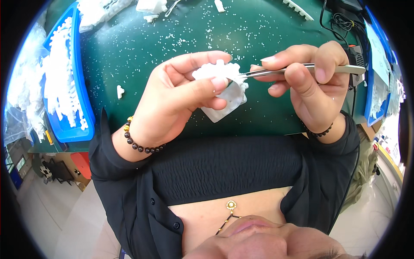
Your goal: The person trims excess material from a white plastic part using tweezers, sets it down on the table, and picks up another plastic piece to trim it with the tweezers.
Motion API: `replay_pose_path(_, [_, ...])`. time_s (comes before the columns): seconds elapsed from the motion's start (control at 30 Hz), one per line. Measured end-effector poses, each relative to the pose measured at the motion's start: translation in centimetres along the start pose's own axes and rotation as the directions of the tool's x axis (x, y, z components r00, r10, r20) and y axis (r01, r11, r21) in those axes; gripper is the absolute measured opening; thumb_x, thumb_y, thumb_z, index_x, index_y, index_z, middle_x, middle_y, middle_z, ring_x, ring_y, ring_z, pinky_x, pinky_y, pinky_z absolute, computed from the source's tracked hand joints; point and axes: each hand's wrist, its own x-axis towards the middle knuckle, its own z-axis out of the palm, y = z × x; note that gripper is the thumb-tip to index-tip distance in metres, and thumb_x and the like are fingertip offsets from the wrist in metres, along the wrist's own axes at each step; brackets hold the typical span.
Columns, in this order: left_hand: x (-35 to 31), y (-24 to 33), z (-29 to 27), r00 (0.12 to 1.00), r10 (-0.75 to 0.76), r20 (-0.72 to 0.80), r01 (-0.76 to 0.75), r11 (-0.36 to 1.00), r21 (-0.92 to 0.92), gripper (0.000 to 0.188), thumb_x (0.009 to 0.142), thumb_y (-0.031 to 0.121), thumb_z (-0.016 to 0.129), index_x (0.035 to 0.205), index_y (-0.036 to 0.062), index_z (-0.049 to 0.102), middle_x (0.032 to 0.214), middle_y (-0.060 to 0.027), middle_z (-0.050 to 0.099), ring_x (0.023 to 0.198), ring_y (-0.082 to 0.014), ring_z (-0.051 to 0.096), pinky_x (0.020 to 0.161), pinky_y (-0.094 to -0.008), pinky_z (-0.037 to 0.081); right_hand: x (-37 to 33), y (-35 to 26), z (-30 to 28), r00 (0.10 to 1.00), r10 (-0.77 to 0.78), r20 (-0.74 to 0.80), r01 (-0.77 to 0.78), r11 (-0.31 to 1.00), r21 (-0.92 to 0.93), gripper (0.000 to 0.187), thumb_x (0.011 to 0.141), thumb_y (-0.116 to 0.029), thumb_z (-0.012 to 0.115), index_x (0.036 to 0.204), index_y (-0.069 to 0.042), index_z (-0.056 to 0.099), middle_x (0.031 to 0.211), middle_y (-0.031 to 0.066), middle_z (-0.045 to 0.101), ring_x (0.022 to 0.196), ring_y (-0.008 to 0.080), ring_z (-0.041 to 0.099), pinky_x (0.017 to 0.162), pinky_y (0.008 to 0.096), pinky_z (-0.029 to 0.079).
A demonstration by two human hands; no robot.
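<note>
Left hand (172, 101) is pinching a white moulded plastic part (224, 93) between thumb and fingers, holding it above the near edge of the green table (142, 47), clear of the surface. Right hand (312, 84) is clamping metal tweezers (297, 69), tips touching the part's upper edge. Both grips are clenched, left on the part and right on the tweezers.

Handling call: the part is looking light, thin and stiff, with a frilly toothed top and a flat plate below. Likely brittle at the fine teeth, so the flat plate is the safer place to hold, which is where the left fingers are sitting. Smooth plastic, probably a bit slippery. Tweezers are rigid and springy.

Room: open table ahead of the hands, littered with white plastic crumbs (189, 39). A small white offcut (120, 91) is lying just left of the left hand. Blue tray (84, 99) full of white parts is running along the left edge; more white pieces (151, 6) along the far edge; black cables (340, 19) at the far right corner; another blue bin (371, 108) at the right edge.
</note>
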Motion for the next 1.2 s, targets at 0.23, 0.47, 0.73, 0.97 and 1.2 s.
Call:
replay_pose_path(0.23, [0.1, 0.0, 0.1, 1.000, 0.020, -0.015, -0.020, 1.000, 0.002, 0.037, 0.088, 0.013, 0.062, 0.121, -0.0022, 0.055, 0.099, -0.0057, 0.064, 0.078, -0.0066, 0.060, 0.061, -0.0176, 0.052, -0.3, -0.1, 0.0, 0.994, -0.026, 0.104, 0.033, 0.998, -0.059, 0.023, 0.091, -0.003, 0.059, 0.090, -0.012, 0.038, 0.101, 0.0272, 0.063, 0.085, 0.0345, 0.069, 0.063, 0.0297, 0.061])
replay_pose_path(0.47, [-0.2, 0.1, 0.3, 1.000, 0.030, -0.001, -0.030, 0.995, 0.097, 0.036, 0.086, 0.007, 0.063, 0.120, -0.0004, 0.056, 0.096, -0.0070, 0.066, 0.064, -0.0066, 0.059, 0.056, -0.0172, 0.049, -0.2, -0.7, 0.3, 0.960, -0.094, 0.264, 0.168, 0.947, -0.275, 0.024, 0.089, 0.000, 0.061, 0.088, -0.010, 0.039, 0.100, 0.0286, 0.063, 0.081, 0.0280, 0.069, 0.063, 0.0296, 0.060])
replay_pose_path(0.73, [-0.1, -0.1, 0.3, 0.998, 0.058, 0.005, -0.059, 0.994, 0.092, 0.035, 0.087, 0.011, 0.063, 0.119, -0.0019, 0.056, 0.095, -0.0074, 0.066, 0.068, -0.0066, 0.059, 0.056, -0.0175, 0.049, -0.2, -1.0, 0.1, 0.977, -0.138, 0.165, 0.171, 0.965, -0.201, 0.026, 0.090, -0.005, 0.060, 0.094, -0.013, 0.036, 0.101, 0.0263, 0.063, 0.085, 0.0313, 0.069, 0.065, 0.0281, 0.060])
replay_pose_path(0.97, [0.1, -0.1, 0.2, 0.997, 0.068, 0.020, -0.070, 0.994, 0.088, 0.037, 0.088, 0.014, 0.063, 0.120, -0.0029, 0.055, 0.097, -0.0075, 0.065, 0.077, -0.0080, 0.062, 0.057, -0.0189, 0.051, -0.1, -1.0, 0.0, 0.970, -0.137, 0.203, 0.186, 0.951, -0.246, 0.026, 0.090, -0.002, 0.059, 0.093, -0.012, 0.036, 0.103, 0.0270, 0.063, 0.092, 0.0362, 0.068, 0.068, 0.0295, 0.060])
replay_pose_path(1.2, [0.0, -0.2, 0.3, 0.997, 0.071, 0.029, -0.074, 0.989, 0.129, 0.040, 0.087, 0.011, 0.064, 0.123, -0.0026, 0.053, 0.102, -0.0090, 0.065, 0.077, -0.0086, 0.062, 0.058, -0.0193, 0.052, 0.1, -1.2, 0.2, 0.931, -0.197, 0.307, 0.318, 0.851, -0.418, 0.027, 0.088, 0.002, 0.061, 0.089, -0.009, 0.037, 0.101, 0.0286, 0.064, 0.085, 0.0317, 0.070, 0.065, 0.0300, 0.059])
